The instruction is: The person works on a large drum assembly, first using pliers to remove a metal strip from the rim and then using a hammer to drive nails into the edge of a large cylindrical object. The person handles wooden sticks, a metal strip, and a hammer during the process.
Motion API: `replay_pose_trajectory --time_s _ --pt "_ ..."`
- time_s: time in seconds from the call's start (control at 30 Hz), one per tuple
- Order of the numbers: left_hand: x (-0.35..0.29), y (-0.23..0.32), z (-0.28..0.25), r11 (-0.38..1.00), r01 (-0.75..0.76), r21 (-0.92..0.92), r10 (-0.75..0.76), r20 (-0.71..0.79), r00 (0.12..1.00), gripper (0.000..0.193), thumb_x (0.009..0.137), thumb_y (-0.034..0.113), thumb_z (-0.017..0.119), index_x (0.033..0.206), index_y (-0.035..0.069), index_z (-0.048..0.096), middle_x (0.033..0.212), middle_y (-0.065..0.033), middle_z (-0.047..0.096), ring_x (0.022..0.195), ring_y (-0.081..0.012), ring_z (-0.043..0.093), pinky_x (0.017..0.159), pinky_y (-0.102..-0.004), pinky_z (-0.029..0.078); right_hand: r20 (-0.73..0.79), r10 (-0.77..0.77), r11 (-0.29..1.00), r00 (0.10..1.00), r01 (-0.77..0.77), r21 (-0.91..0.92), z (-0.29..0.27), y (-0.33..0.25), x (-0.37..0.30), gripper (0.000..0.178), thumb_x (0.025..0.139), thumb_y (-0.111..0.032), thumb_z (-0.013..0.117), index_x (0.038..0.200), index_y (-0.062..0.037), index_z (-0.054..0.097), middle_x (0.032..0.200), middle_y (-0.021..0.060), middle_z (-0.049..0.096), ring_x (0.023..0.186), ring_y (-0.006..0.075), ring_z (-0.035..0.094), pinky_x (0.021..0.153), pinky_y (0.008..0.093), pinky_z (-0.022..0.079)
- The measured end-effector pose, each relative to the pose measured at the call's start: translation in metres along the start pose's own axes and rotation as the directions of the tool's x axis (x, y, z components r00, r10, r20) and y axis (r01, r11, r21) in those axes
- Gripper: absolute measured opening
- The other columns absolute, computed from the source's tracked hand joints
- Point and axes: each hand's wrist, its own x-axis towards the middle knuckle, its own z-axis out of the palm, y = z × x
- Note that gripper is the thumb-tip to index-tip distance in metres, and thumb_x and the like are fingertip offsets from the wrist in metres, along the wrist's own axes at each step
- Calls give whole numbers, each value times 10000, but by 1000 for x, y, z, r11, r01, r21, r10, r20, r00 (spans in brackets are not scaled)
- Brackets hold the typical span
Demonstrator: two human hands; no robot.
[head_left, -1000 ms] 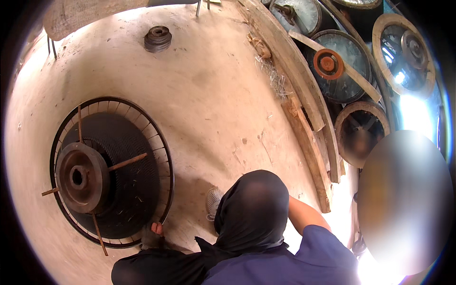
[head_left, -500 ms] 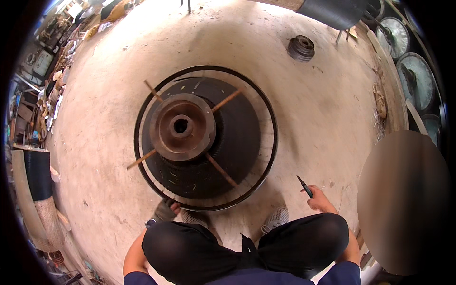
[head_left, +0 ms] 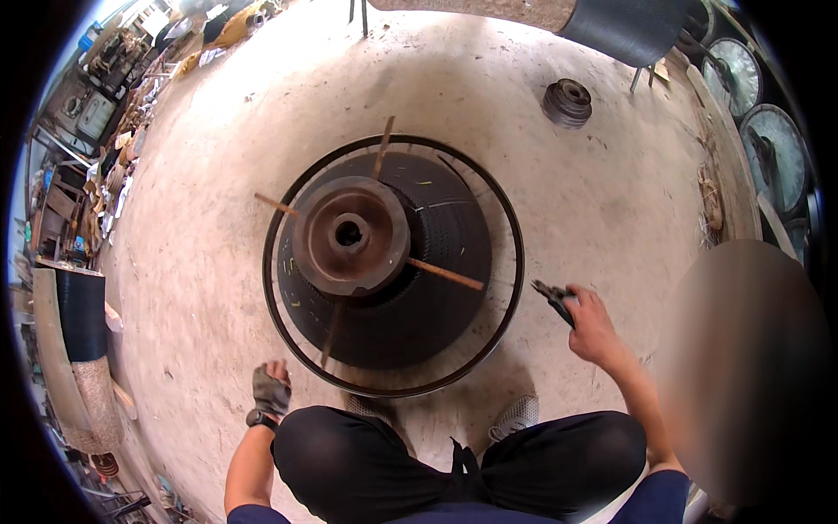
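My right hand (head_left: pixel 594 325) grips dark pliers (head_left: pixel 555 302), whose jaws point toward the black ring (head_left: pixel 520 262) just right of it. My left hand (head_left: pixel 271 389), in a grey fingerless glove, is off the ring's near left side. Its fingers are loosely bent, with nothing visible in them. Inside the ring lies a broad dark ribbed disc (head_left: pixel 436 323). A rusty brown metal wheel (head_left: pixel 352 201) with a central bore sits on top, left of the disc's middle. Rusty bars (head_left: pixel 447 274) stick out from under the wheel; some look smeared by motion.
A small dark stepped metal pulley (head_left: pixel 567 103) lies on the concrete floor (head_left: pixel 602 201) at the far right. Round metal discs (head_left: pixel 773 153) line the right side. A black-covered bench (head_left: pixel 624 31) stands at the back. Clutter (head_left: pixel 96 113) fills the left edge. A blurred oval covers the lower right.
The wheel and bars have turned; I cannot tell which way. My left hand has moved left, away from the ring. My right hand has reached forward, bringing the pliers nearer the ring.
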Motion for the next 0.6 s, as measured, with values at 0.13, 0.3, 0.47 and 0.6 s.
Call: replay_pose_trajectory --time_s 0.13,0.3,0.47,0.6 --pt "-65 40 59 950 -271 -157 258 -97 961 393 828 170 602 1216 118 643 1039 -145 611 965 -369 597 805 -519 473 6 -151 949 989 146 -278 -22 -32 65 419 699 21 599 1118 -2 586 1394 256 462 1325 427 401 1169 527 257" --pt "19 166 -5 688 -682 -248 652 -202 731 500 757 162 608 1254 117 607 1089 -105 602 990 -309 609 898 -476 520 155 -126 859 980 186 -477 -16 -64 106 412 738 -32 627 1147 4 586 1480 290 386 1420 426 318 1221 522 160" --pt "94 221 -16 320 -870 375 947 -148 285 483 783 124 617 1259 53 574 1148 -103 563 1005 -262 604 888 -408 534 211 -123 824 970 218 -522 2 -91 114 394 815 -118 611 1189 5 592 1524 302 322 1442 451 280 1223 536 138" --pt "115 245 21 389 -919 62 896 -259 361 493 788 101 646 1268 28 560 1190 -113 567 1087 -279 586 927 -411 517 271 -100 866 957 217 -450 5 -102 97 460 757 -97 644 1200 10 585 1522 330 298 1433 478 276 1218 544 138"
